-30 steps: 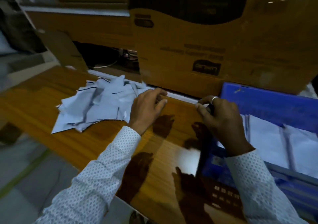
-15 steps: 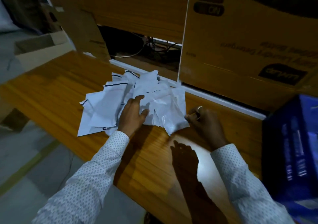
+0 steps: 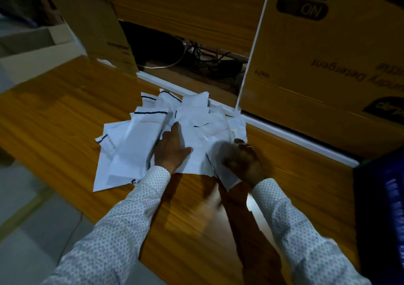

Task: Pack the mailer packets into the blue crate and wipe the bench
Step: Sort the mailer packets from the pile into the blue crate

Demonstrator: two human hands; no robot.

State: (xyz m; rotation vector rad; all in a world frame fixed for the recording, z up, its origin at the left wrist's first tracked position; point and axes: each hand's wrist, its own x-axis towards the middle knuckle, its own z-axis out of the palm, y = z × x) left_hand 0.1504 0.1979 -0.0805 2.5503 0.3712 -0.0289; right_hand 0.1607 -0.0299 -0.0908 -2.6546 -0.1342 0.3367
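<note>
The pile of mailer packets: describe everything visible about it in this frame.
The mailer packets are white, flat, plastic-looking envelopes, some with dark edge stripes, heaped loosely and overlapping on the wooden bench against its white back rail. The left hand rests flat on the pile; the blurred right hand grips its right edge.

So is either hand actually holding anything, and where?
The left hand lies flat on the packets, holding nothing. The right hand seems to grip a packet's near edge, but it is blurred.
</note>
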